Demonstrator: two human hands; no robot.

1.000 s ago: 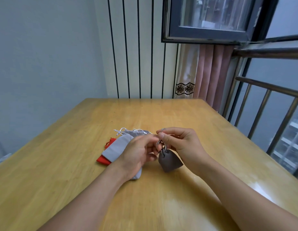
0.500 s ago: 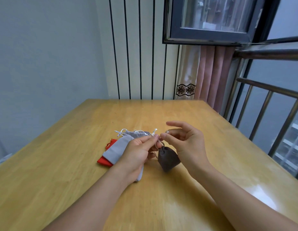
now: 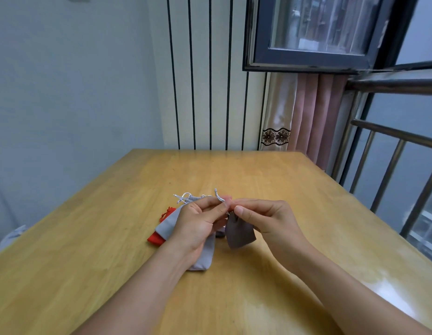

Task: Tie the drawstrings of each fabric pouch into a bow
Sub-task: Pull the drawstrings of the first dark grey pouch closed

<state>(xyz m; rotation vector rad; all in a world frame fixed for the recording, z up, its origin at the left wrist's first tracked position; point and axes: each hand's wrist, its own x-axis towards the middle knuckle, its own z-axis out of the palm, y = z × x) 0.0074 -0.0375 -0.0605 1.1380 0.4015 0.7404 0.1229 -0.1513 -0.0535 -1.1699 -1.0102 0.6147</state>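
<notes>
Dark grey pouch (image 3: 239, 233), red pouch (image 3: 156, 238)

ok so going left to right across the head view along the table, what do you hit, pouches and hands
red pouch → light grey pouch → left hand → dark grey pouch, its drawstrings pinched by both hands → right hand

Single head view: looks forward and down across table (image 3: 113, 238), close above hands, wall beyond.
</notes>
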